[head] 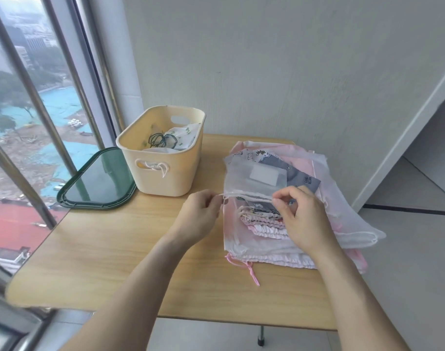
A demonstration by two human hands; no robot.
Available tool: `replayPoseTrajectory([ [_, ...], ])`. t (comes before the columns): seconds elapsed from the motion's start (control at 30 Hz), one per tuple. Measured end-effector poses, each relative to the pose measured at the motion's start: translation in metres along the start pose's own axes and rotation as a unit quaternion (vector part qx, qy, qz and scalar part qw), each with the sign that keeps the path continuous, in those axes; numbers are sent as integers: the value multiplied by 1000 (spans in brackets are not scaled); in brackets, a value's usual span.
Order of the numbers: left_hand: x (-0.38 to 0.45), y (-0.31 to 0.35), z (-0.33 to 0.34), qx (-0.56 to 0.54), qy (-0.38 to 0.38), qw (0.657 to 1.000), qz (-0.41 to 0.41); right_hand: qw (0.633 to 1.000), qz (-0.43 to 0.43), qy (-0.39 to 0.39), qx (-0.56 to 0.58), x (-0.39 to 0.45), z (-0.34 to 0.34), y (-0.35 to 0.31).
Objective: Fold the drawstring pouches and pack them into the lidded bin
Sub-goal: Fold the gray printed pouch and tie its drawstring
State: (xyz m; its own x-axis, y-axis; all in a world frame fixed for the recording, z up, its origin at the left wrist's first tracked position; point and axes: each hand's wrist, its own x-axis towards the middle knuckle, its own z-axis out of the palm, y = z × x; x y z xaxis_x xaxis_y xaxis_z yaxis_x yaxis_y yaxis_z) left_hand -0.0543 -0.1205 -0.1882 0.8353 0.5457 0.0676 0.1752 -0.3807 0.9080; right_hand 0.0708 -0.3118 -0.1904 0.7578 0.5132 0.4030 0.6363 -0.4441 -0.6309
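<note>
Both my left hand [203, 211] and right hand [296, 214] pinch the sheer pouch's [254, 178] drawstring hem; I should keep it taut and fold squarely.

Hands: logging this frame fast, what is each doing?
Left hand: pinches the drawstring.
Right hand: pinches the sheer pouch at its hem.

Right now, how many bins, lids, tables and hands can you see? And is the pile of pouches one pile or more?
Bins: 1, the cream bin
Lids: 1, the green lid, lying beside the bin
Tables: 1, the wooden table
Hands: 2, the left hand and the right hand
Pouch piles: 1, the pile of pouches
Total: 6
</note>
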Motion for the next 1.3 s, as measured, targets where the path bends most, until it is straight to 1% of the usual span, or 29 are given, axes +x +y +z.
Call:
replayPoseTrajectory([
  [0.1,-1,-3,-8,36,-20,999,-8,1000,13,-4,-3,1,1,2],
  [0.23,-1,-6,-16,68,-33,997,-9,999,36,-12,-35,2,-3,6],
  [0.27,-1,-7,-17,70,-36,997,-8,998,46,-19,-42,2,-5,6],
  [0.33,0,-10,-18,38,-24,999,-18,996,69,-36,-49,0,-10,5],
  [0.4,1,-13,-19,-12,19,999,-29,994,86,-49,-44,-1,-14,5],
  [0.47,5,-15,-20,-94,77,992,-44,993,98,-58,-40,-1,-18,8],
  [0.53,9,-13,-20,-214,116,968,-53,991,109,-63,-47,-1,-20,10],
  [0.57,9,-8,-19,-278,123,951,-49,990,114,-63,-51,-1,-20,10],
  [0.6,9,-2,-18,-338,118,933,-38,990,116,-60,-56,0,-18,10],
  [0.67,7,8,-18,-439,61,896,-9,990,118,-48,-63,1,-14,9],
  [0.7,5,13,-17,-463,21,886,1,990,118,-38,-66,0,-12,8],
  [0.73,3,18,-16,-463,-11,886,4,990,120,-29,-70,0,-10,7],
  [0.8,-2,21,-11,-411,-38,911,-11,989,129,-13,-72,-1,-12,4],
  [0.87,-6,20,-6,-323,-56,944,-39,987,155,1,-44,-1,-18,1],
  [0.9,-8,19,-5,-266,-70,961,-41,984,177,6,-13,-1,-20,-1],
  [0.97,-11,17,-2,-154,-93,983,-21,967,229,18,112,1,-21,-7],
  [1.03,-13,15,1,-81,-91,993,6,926,251,28,281,3,-20,-15],
  [1.07,-15,14,2,-65,-86,994,14,899,242,20,366,4,-20,-21],
  [1.1,-17,13,5,-56,-85,995,19,869,221,-3,443,3,-20,-27],
  [1.13,-19,13,7,-44,-86,995,19,841,194,-45,502,2,-19,-32],
  [1.17,-21,11,9,-27,-88,996,14,820,165,-99,539,1,-16,-38],
  [1.2,-22,9,12,-10,-87,996,10,807,140,-147,554,-2,-14,-44],
  [1.23,-22,7,13,5,-84,996,8,801,123,-179,559,-6,-10,-50],
  [1.3,-22,4,14,36,-67,997,18,796,114,-193,562,-10,-4,-56],
])
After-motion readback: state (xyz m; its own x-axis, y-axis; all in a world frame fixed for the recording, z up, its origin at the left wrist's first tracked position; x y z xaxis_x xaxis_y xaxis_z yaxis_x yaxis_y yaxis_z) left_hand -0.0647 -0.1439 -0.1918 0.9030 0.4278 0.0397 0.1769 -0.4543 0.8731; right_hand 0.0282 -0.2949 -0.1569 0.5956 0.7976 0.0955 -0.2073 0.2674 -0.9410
